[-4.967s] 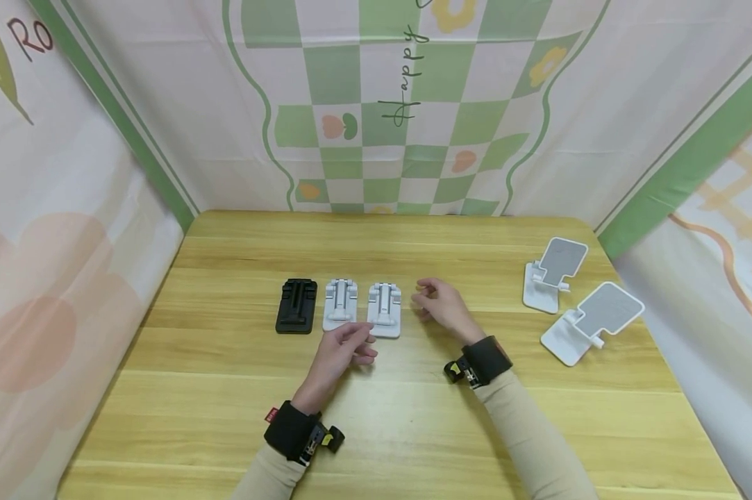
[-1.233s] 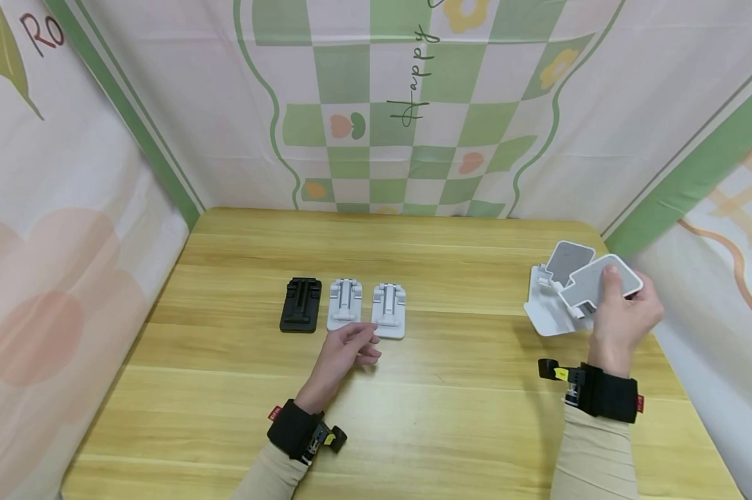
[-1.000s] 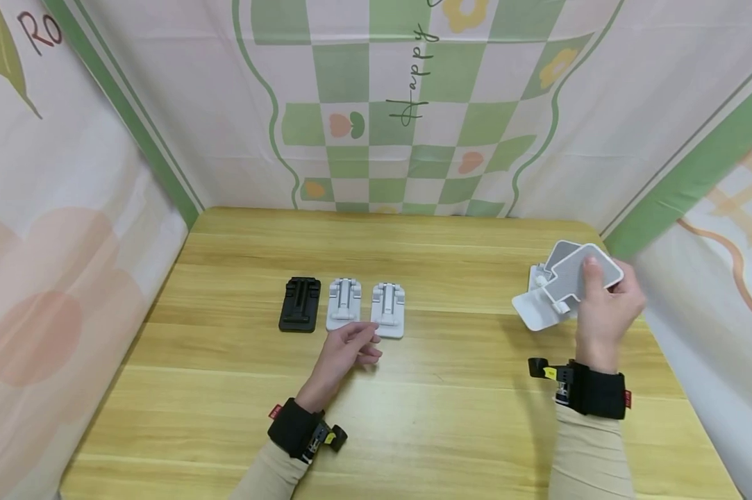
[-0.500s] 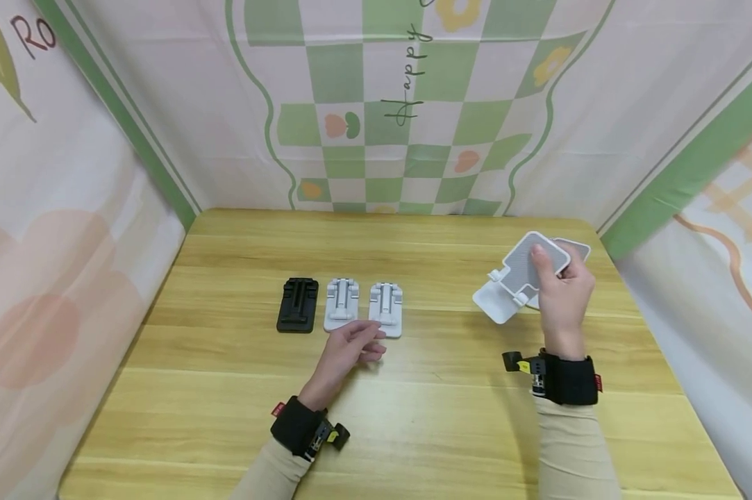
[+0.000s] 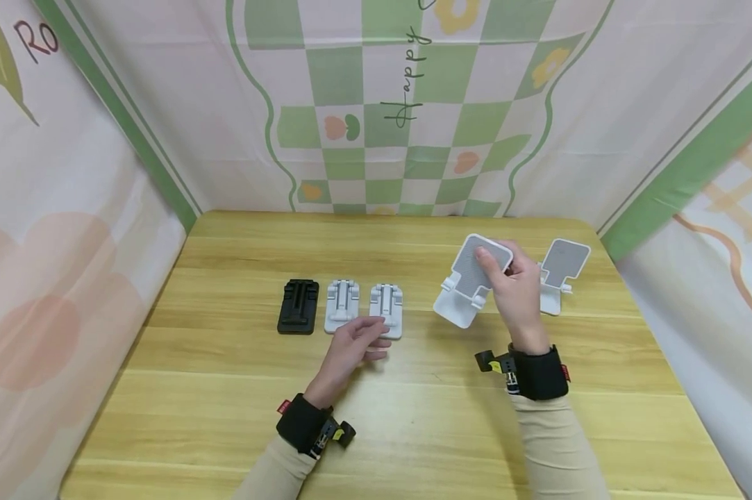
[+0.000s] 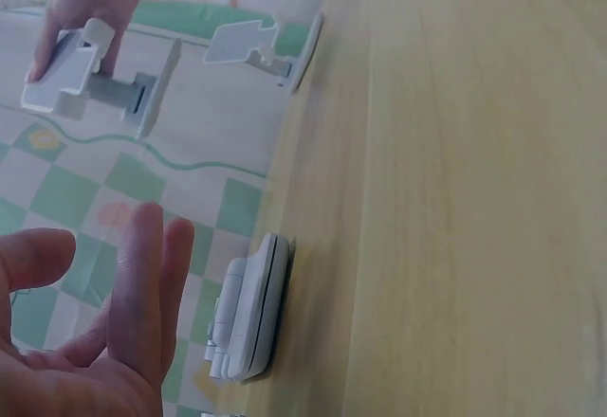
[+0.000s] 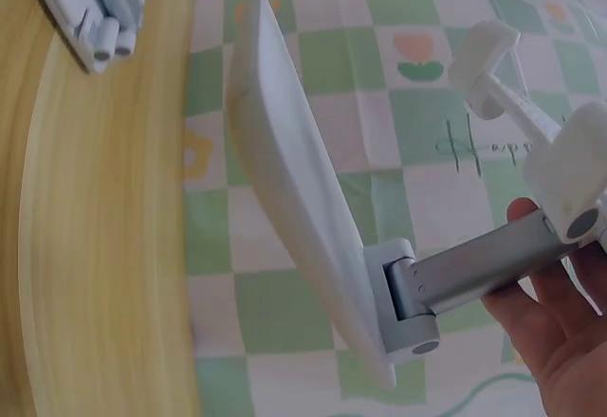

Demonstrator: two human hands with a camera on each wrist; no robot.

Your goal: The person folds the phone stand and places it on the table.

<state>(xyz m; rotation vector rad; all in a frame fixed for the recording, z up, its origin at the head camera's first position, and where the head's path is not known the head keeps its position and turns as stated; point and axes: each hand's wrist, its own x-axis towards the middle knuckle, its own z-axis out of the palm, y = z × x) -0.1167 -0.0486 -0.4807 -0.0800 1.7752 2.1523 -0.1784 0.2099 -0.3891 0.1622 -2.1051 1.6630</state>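
My right hand (image 5: 521, 298) pinches the grey pad of an unfolded white phone stand (image 5: 480, 267), thumb on its face. The right wrist view shows this stand's base (image 7: 303, 199) and metal arm (image 7: 484, 265) raised off the table, with fingers (image 7: 541, 322) behind the arm. My left hand (image 5: 351, 351) has loosely extended fingers and holds nothing. It hovers by the near end of a folded white phone stand (image 5: 386, 298); the left wrist view shows a gap between the fingers (image 6: 137, 294) and that stand (image 6: 251, 308).
Left of it lie another folded white stand (image 5: 341, 298) and a folded black stand (image 5: 298, 305), in a row. A second unfolded white stand (image 5: 564, 264) stands at the right, partly behind my right hand. Printed curtains (image 5: 388, 83) border the wooden table (image 5: 413, 430).
My right hand went to the right side, took hold of the nearer unfolded stand, lifted it and carried it left toward the row. The left hand has barely moved.
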